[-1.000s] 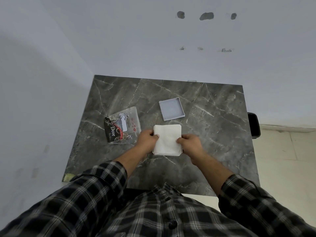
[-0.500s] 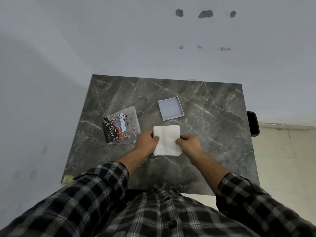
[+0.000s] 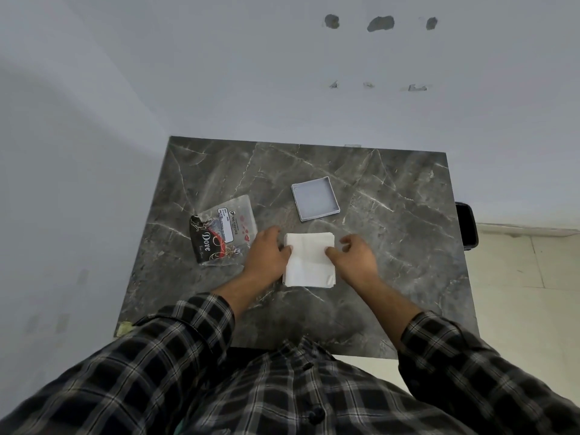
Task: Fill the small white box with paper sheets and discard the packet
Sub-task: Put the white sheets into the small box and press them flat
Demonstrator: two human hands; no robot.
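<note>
A stack of white paper sheets [image 3: 309,262] lies on the dark marble table [image 3: 392,246], near its middle. My left hand [image 3: 266,254] grips the stack's left edge, thumb on top. On the right edge my right hand [image 3: 353,257] pinches the sheets with thumb and fingers. Just beyond the stack sits the small white box [image 3: 315,198], square, shallow and with nothing inside. To the left lies the clear and black plastic tissue packet [image 3: 221,233], flat, marked "Dove".
The table stands in a corner, with white walls at its far and left edges. A black object [image 3: 466,226] sits at the table's right edge, over pale floor tiles. My checked sleeves hang over the near edge.
The stack has stayed in the same spot between my hands. My right hand's fingers have spread a little at the stack's right edge.
</note>
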